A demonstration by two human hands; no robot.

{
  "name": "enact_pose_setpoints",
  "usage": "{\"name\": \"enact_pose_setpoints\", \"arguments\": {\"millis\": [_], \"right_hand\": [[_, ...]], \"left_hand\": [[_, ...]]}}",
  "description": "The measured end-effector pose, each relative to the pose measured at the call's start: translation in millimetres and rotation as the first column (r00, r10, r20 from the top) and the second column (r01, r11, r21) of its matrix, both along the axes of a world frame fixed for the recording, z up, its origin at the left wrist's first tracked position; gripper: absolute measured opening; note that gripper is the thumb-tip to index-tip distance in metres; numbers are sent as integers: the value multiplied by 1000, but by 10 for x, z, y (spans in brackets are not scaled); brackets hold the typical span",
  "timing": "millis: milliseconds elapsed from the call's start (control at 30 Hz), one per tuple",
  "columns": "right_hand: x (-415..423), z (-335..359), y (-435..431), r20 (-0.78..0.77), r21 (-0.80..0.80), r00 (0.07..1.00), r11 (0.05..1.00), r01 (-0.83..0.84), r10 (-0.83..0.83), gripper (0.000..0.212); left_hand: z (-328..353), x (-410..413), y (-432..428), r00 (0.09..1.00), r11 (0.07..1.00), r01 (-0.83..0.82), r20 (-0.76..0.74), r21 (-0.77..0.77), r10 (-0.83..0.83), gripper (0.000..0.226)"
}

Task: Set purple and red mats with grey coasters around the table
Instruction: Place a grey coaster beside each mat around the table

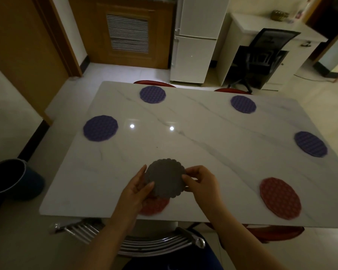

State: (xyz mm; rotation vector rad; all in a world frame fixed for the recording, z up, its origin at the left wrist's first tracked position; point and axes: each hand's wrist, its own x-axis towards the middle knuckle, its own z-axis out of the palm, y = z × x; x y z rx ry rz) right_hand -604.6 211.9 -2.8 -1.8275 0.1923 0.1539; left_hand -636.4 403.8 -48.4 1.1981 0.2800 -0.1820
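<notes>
Fingers point(188, 178) of the right hand point(200, 182) are pinched on the right rim of a grey coaster point(165, 178). Its left rim is gripped between the thumb and fingers of the left hand point(139, 189). Whether one disc or a thin stack is held cannot be told in the dim view. No long axis is offered, the coaster being round. Just below the fingers, partly hidden, a red mat point(154, 206) lies on the table point(203, 137). A short lowering onto it is judged the next move, both hands being equally near. Another red mat point(280, 197) lies right of the fingers, and purple mats point(101, 128) lie beyond them, all bare.
</notes>
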Motion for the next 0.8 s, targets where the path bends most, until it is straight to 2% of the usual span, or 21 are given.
{"name": "enact_pose_setpoints", "arguments": {"millis": [133,233,300,467,567,800], "right_hand": [[87,20,29,-62,193,998,981,34,-22,7],[185,-31,-72,-109,319,986,935,155,-126,6],[221,-149,-192,-138,333,970,913,238,-202,6],[154,-716,-449,-310,55,916,957,284,-254,7],[91,-993,-539,-412,-37,873,962,270,-261,15],[39,-1220,-555,-398,-239,883,957,161,-248,25]], "left_hand": [[11,11,71,999,995,-47,4,-84,48,78],[-35,11,171,991,987,-131,5,-98,132,63],[-70,-2,271,983,979,-184,6,-85,185,53],[-105,-3,438,967,963,-253,-6,-93,253,49],[-114,-3,420,968,963,-251,-3,-95,252,51],[-121,-24,341,970,966,-242,-29,-88,240,47]]}}
